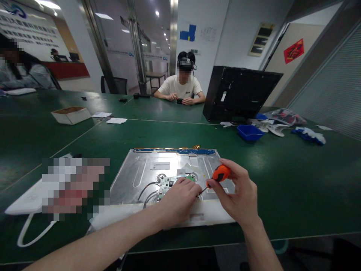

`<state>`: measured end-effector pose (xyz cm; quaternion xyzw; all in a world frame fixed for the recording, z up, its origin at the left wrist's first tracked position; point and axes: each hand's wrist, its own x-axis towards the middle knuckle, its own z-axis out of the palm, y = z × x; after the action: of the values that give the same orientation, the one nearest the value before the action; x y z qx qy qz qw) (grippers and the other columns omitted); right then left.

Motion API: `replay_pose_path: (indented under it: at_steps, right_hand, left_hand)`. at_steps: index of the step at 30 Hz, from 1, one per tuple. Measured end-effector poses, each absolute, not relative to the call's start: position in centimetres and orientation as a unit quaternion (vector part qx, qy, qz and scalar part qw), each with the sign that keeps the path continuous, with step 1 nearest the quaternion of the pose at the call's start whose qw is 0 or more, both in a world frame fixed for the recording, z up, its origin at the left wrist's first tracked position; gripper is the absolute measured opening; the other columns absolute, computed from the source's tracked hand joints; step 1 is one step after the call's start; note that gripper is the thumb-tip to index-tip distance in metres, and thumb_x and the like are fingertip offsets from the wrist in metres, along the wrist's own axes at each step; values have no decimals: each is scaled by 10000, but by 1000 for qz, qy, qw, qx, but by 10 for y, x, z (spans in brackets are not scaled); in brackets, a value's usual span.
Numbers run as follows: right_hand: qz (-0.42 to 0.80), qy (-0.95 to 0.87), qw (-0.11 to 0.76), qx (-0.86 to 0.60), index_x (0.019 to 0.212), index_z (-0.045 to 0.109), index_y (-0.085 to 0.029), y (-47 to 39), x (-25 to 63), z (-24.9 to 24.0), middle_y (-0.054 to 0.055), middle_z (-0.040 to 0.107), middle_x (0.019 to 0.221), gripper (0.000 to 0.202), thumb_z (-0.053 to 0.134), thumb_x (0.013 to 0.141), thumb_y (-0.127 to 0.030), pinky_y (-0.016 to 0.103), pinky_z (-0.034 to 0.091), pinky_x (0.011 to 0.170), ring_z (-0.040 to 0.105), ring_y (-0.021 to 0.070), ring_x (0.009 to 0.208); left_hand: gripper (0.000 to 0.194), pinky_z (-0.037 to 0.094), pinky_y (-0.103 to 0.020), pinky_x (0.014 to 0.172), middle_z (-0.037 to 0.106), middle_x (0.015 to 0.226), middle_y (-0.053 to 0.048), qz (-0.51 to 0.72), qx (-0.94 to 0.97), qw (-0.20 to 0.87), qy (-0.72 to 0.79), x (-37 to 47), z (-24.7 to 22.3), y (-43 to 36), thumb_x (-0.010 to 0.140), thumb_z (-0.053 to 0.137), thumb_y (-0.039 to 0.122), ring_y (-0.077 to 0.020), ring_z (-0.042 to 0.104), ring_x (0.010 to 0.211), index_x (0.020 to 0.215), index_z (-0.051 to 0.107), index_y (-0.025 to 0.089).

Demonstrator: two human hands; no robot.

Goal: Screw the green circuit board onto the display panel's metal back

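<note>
My right hand [238, 192] grips an orange-and-black screwdriver [221, 173] by its handle, its thin shaft slanting down and left. The shaft's tip meets the fingertips of my left hand [180, 199], whose fingers are curled in; what they pinch is hidden. Beneath both hands lies a flat metal display panel [146, 160] with a blue circuit strip [175, 151] along its far edge. A green-and-white circuit board [166, 184] sits on the panel, partly covered by my left hand. Dark cables [146, 188] curve from the board's left side. White sheeting [217, 210] runs along the near edge.
A black monitor casing [242, 92] stands at the back right, near a blue tray [249, 132] and a blue-and-white bundle [308, 135]. An open cardboard box [70, 114] is at the left. A white bag [31, 197] lies left of the panel. Another person [183, 84] sits opposite.
</note>
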<state>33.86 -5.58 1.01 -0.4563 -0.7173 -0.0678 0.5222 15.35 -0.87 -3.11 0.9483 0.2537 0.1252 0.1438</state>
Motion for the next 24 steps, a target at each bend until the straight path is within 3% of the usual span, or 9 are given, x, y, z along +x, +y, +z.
replay_pose_path:
  at_steps: [11,18,24]
  right_hand:
    - [-72,-722,518,-453,1372,461,-286,-56,341,10,48,678,1126,568,690,855,-236,303,622,749,688,160,829]
    - [-72,-732,510,-446,1358,468,-266,-55,338,11,52,673,1131,539,678,864,-216,282,608,767,685,156,863]
    - [-66,-749,496,-435,1337,460,-228,-54,333,13,28,680,983,486,650,890,-215,236,593,679,672,130,760]
  left_hand:
    - [194,416,-408,940,629,1049,-68,132,944,142,269,156,-30,-10,854,508,57,-252,580,1012,997,509,188]
    - [277,419,-420,958,622,1109,-89,121,946,147,262,155,-28,-10,846,518,86,-269,566,1056,1104,496,185]
    - [300,420,-422,962,629,1116,-91,122,950,131,257,155,-33,-9,837,529,91,-270,578,1051,1124,495,172]
